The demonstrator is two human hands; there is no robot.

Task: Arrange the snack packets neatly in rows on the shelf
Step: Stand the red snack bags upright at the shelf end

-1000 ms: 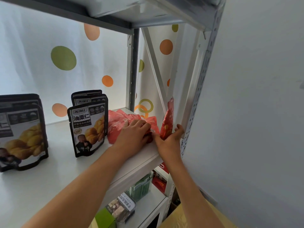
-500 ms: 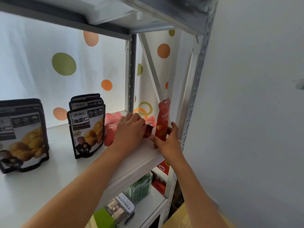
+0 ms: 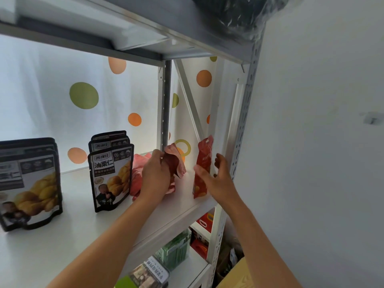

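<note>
On the white shelf (image 3: 68,242), a red snack packet (image 3: 203,163) stands upright at the right end. My right hand (image 3: 216,176) is around it, thumb and fingers spread, touching or almost touching its sides. My left hand (image 3: 154,175) grips a second, crumpled red packet (image 3: 176,163) and lifts it off a pile of red packets (image 3: 138,173) lying flat behind my hand. Left of the pile, a row of black chestnut pouches (image 3: 111,173) stands upright, and another row of black pouches (image 3: 29,183) stands at the far left.
A grey upright post (image 3: 241,129) and a diagonal brace (image 3: 190,100) close the shelf's right end, with a white wall (image 3: 322,163) beyond. The shelf above (image 3: 145,28) hangs low. Green and red boxes (image 3: 176,250) sit on lower shelves. A dotted curtain (image 3: 83,96) hangs behind.
The right hand stood one red packet upright at the shelf's right end and loosened its hold. The left hand, flat on the pile before, has closed on another packet and raised it.
</note>
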